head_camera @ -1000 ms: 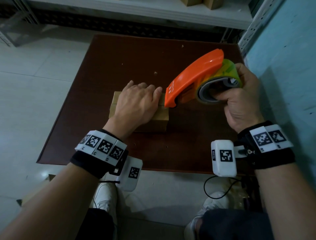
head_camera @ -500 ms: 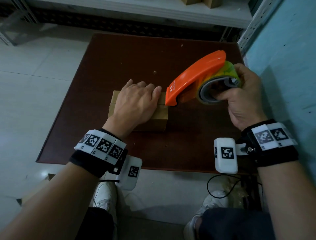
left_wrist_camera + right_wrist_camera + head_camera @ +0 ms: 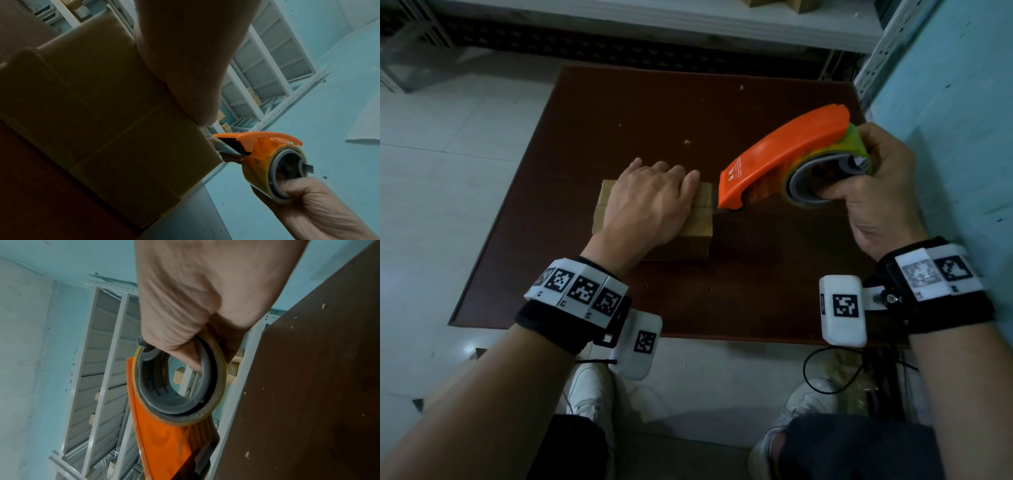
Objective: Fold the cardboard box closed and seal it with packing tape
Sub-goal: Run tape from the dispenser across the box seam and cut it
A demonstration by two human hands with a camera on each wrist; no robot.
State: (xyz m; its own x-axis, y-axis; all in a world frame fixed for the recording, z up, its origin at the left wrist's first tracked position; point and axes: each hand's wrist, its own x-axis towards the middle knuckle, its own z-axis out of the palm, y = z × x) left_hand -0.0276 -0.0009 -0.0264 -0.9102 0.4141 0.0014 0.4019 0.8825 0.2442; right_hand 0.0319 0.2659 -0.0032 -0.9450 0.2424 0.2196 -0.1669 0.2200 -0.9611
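A small closed cardboard box (image 3: 700,226) (image 3: 98,123) lies on the dark brown table (image 3: 654,113). My left hand (image 3: 650,202) rests flat on its top, fingers straight, pressing the flaps down; a fingertip (image 3: 202,120) reaches the box's right edge. My right hand (image 3: 873,192) grips an orange tape dispenser (image 3: 784,154) (image 3: 261,146) (image 3: 162,443) by its tape roll (image 3: 179,382), fingers curled through the core. The dispenser's nose sits just right of the box's top right edge, with a short strip of tape (image 3: 224,151) running from it to the box.
The table stands on a pale tiled floor (image 3: 448,154). A blue wall (image 3: 955,102) rises close on the right and a white metal shelf (image 3: 688,20) with cardboard boxes runs along the back. My shoes (image 3: 589,390) and a black cable (image 3: 822,373) lie below the table's near edge.
The dispenser has drawn slightly right and up, away from the box's right edge. My left hand stays pressed on the box.
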